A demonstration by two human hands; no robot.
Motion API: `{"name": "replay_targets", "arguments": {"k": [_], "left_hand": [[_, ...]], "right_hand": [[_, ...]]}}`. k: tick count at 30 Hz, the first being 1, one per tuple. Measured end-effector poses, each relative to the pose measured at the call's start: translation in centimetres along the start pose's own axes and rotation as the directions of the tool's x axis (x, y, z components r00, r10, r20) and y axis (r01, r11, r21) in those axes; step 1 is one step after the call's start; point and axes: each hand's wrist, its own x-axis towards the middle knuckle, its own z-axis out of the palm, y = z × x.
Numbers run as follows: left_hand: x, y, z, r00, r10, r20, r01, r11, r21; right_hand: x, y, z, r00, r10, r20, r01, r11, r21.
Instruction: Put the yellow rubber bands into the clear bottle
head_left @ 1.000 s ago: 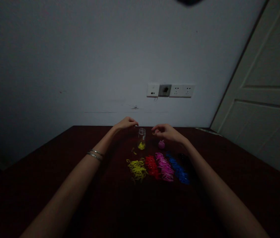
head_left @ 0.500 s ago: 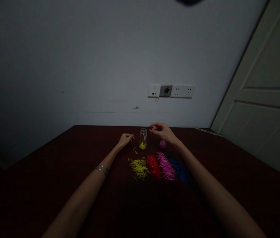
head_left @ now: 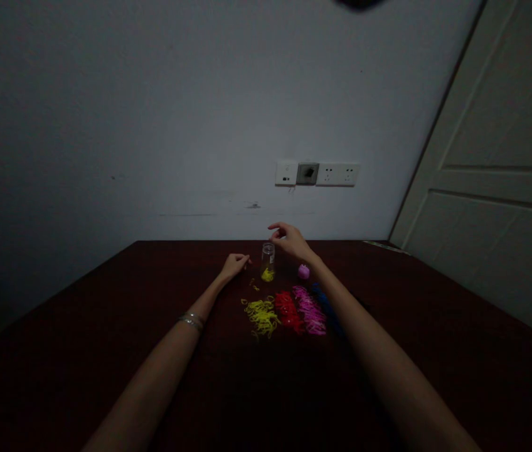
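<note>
A clear glass jar (head_left: 268, 258) stands upright with small yellow rubber bands (head_left: 267, 275) at its bottom. Over its mouth is my right hand (head_left: 290, 242), index finger stretched out and the lower fingertips close together at the rim. Whatever they pinch is too small to make out. My left hand (head_left: 234, 265) rests on the table left of the jar, fingers curled; their contents, if any, are hidden. Nearer to me lie piles of yellow bands (head_left: 262, 316), red bands (head_left: 288, 312), pink bands (head_left: 310, 312) and blue bands (head_left: 323, 300), the blue partly behind my right forearm.
A small pink round object (head_left: 303, 272) sits right of the jar, by my right wrist. A few loose yellow bands (head_left: 255, 286) lie between jar and yellow pile. Behind the dark table (head_left: 106, 301) rises a wall with sockets (head_left: 336, 174); a panelled door (head_left: 492, 188) is at right.
My right hand has moved left, from beside the jar to over its mouth. The yellow band that hung from its fingertips no longer shows. My left hand stays in place; the view shifted slightly.
</note>
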Motion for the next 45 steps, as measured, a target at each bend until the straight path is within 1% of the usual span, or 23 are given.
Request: {"name": "replay_targets", "arguments": {"k": [3,7,9,11,14,16,19,22,24,28,33,37,42,45], "left_hand": [[0.2,-0.3,0.0,1.000,0.013,-0.001,-0.013,1.000,-0.012],[0.3,-0.5,0.0,1.000,0.003,-0.002,-0.003,1.000,-0.014],[0.3,-0.5,0.0,1.000,0.000,-0.002,0.000,1.000,-0.011],[0.3,-0.5,0.0,1.000,0.003,-0.005,-0.003,1.000,-0.002],[0.4,-0.7,0.1,1.000,0.015,-0.005,-0.015,1.000,0.001],[0.5,-0.8,0.1,1.000,0.027,-0.004,-0.027,1.000,-0.007],[0.5,-0.9,0.1,0.999,0.031,-0.009,-0.031,0.999,-0.018],[0.4,-0.8,0.0,1.000,0.019,-0.006,-0.020,1.000,-0.024],[0.4,-0.8,0.0,1.000,0.006,-0.007,-0.006,1.000,-0.017],[0.4,-0.8,0.1,1.000,-0.018,-0.008,0.018,1.000,-0.011],[0.4,-0.9,0.0,1.000,0.007,0.001,-0.007,1.000,-0.023],[0.4,-1.1,0.0,1.000,0.013,-0.006,-0.013,1.000,-0.001],[0.3,-1.0,0.0,1.000,0.016,-0.007,-0.015,1.000,0.018],[0.3,-0.9,0.0,1.000,0.024,-0.008,-0.024,0.999,0.024]], "right_hand": [[0.0,-0.2,-0.1,0.998,0.030,0.046,-0.030,0.999,-0.014],[0.1,0.1,-0.6,0.998,0.022,0.062,-0.023,1.000,0.019],[0.2,0.5,-0.9,0.999,0.026,0.040,-0.028,0.999,0.041],[0.1,1.3,-1.1,0.999,0.050,-0.010,-0.049,0.998,0.039],[-0.3,3.2,-0.8,0.994,0.087,-0.071,-0.091,0.995,-0.045],[-0.9,4.5,-0.2,0.995,0.095,-0.033,-0.099,0.985,-0.140],[-1.9,6.2,1.1,0.988,0.104,0.115,-0.066,0.955,-0.290],[-2.7,7.3,2.2,0.968,0.115,0.225,-0.016,0.916,-0.401],[-2.9,7.8,2.7,0.955,0.112,0.274,0.012,0.910,-0.414],[-3.0,8.3,3.4,0.931,0.105,0.350,0.024,0.938,-0.347],[-2.9,8.8,3.9,0.919,0.096,0.383,0.040,0.943,-0.331],[-2.8,9.0,4.3,0.911,0.100,0.400,0.061,0.927,-0.371],[-2.9,9.2,4.6,0.919,0.133,0.372,0.037,0.909,-0.416],[-3.1,9.1,4.0,0.926,0.158,0.344,0.006,0.902,-0.432]]}}
